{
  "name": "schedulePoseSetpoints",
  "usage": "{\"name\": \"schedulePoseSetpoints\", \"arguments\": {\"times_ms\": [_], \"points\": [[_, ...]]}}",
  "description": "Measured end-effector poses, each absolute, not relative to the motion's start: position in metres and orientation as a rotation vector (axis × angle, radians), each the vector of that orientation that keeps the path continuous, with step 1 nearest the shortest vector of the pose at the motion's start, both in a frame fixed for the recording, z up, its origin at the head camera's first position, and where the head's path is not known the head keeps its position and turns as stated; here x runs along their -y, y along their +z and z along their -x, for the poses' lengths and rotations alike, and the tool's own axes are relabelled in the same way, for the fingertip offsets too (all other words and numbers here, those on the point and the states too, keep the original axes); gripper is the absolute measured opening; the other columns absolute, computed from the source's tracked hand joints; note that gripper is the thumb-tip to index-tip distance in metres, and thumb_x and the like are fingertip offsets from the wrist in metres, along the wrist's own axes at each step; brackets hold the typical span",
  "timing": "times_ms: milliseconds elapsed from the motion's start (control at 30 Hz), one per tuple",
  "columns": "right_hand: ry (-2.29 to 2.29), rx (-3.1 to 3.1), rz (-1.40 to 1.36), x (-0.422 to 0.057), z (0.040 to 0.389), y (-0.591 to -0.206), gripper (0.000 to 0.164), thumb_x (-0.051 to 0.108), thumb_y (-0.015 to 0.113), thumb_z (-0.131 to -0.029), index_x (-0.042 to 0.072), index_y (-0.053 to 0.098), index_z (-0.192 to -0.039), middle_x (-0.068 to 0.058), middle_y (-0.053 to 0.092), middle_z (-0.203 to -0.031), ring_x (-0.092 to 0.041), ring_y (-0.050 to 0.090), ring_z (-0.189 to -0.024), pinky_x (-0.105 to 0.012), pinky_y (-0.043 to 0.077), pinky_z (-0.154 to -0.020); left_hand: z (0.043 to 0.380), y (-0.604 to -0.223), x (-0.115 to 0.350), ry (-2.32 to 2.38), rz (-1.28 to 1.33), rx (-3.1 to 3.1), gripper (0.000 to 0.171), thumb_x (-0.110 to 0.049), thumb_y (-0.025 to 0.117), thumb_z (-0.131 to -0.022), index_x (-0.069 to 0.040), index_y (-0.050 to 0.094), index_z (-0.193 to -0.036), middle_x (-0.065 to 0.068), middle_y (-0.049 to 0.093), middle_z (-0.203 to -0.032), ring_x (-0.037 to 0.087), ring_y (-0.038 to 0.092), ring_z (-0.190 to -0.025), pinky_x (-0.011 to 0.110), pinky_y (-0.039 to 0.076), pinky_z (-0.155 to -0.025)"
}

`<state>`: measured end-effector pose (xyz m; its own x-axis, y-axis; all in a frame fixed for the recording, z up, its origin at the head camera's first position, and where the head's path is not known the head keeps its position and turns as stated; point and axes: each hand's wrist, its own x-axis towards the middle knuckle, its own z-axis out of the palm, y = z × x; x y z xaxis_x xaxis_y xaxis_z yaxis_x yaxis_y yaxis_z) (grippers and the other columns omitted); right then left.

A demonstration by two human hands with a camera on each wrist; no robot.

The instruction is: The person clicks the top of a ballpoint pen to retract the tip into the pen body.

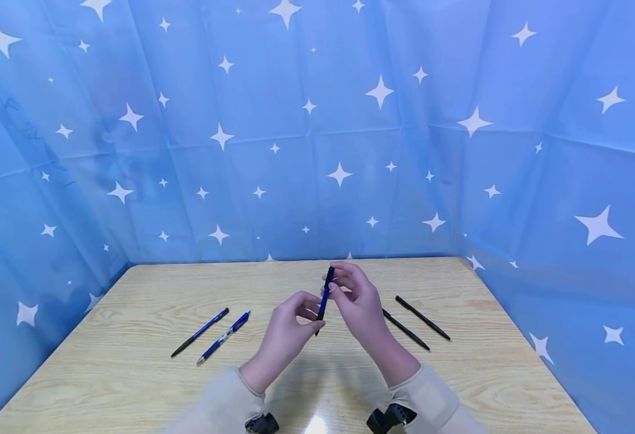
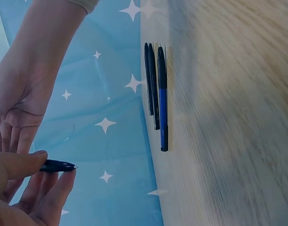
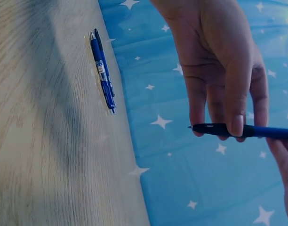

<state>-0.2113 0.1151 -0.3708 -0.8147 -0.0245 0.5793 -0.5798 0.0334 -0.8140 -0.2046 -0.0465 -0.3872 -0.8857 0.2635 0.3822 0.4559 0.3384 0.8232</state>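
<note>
Between both hands, raised above the table, is a blue pen with black ends (image 1: 325,295), tilted with its point downward. My left hand (image 1: 290,328) pinches it near the black grip by the point; in the right wrist view the left thumb (image 3: 236,123) lies across that grip. My right hand (image 1: 359,301) holds the upper end between thumb and fingers. The bare metal point of the pen (image 2: 61,166) sticks out past the left fingertips in the left wrist view. Only the edge of the right hand (image 3: 285,160) appears in its own wrist view.
Left on the wooden table (image 1: 106,355) lie a blue-and-black pen (image 1: 200,332) and a blue click pen (image 1: 223,339). Two black pens (image 1: 423,318) lie on the right. Beside them in the left wrist view is another blue-and-black pen (image 2: 163,101). A starry blue curtain (image 1: 296,205) surrounds the table.
</note>
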Motion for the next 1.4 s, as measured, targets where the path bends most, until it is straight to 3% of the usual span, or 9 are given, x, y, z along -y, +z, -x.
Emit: {"name": "schedulePoseSetpoints", "arguments": {"times_ms": [333, 833, 1067, 1300, 1400], "points": [[1.888, 1.829, -0.649, -0.118, 0.211, -0.375, 0.038, -0.011, 0.056, -0.093, 0.003, 0.053, -0.128, -0.029, 0.060, -0.109, -0.041, 0.065, -0.094, -0.035, 0.056, -0.080, 0.203, -0.386, 0.041, -1.577, 0.656, 2.404, 0.027, 0.007, 0.076, -0.079, -0.009, 0.066, -0.099, 0.000, 0.067, -0.096, 0.016, 0.065, -0.082, 0.026, 0.054, -0.069], [1.910, 1.788, -0.649, -0.120, 0.212, -0.381, 0.033, -0.010, 0.058, -0.093, 0.000, 0.054, -0.124, -0.029, 0.061, -0.106, -0.043, 0.065, -0.090, -0.035, 0.056, -0.079, 0.201, -0.382, 0.038, -1.558, 0.625, 2.449, 0.026, 0.008, 0.076, -0.079, -0.008, 0.066, -0.096, 0.001, 0.067, -0.094, 0.014, 0.065, -0.080, 0.025, 0.054, -0.065], [1.893, 1.828, -0.645, -0.120, 0.212, -0.382, 0.032, -0.011, 0.057, -0.093, 0.000, 0.054, -0.123, -0.028, 0.062, -0.108, -0.022, 0.067, -0.088, -0.033, 0.056, -0.079, 0.200, -0.384, 0.039, -1.530, 0.640, 2.482, 0.027, 0.008, 0.076, -0.079, -0.009, 0.064, -0.095, 0.000, 0.065, -0.093, 0.015, 0.066, -0.079, 0.025, 0.054, -0.062], [1.801, 1.856, -0.707, -0.121, 0.212, -0.380, 0.038, -0.013, 0.058, -0.091, -0.001, 0.052, -0.126, -0.027, 0.062, -0.108, -0.036, 0.064, -0.089, -0.037, 0.056, -0.077, 0.199, -0.383, 0.044, -1.471, 0.699, 2.533, 0.028, 0.007, 0.075, -0.080, -0.010, 0.060, -0.097, -0.001, 0.063, -0.090, 0.015, 0.065, -0.080, 0.025, 0.053, -0.063], [1.716, 1.941, -0.718, -0.126, 0.214, -0.380, 0.042, -0.008, 0.062, -0.091, 0.002, 0.052, -0.131, -0.021, 0.062, -0.112, -0.030, 0.064, -0.092, -0.036, 0.056, -0.078, 0.199, -0.384, 0.050, -1.458, 0.708, 2.562, 0.028, 0.005, 0.075, -0.081, -0.012, 0.060, -0.098, -0.003, 0.062, -0.090, 0.014, 0.065, -0.080, 0.025, 0.053, -0.064]]}}
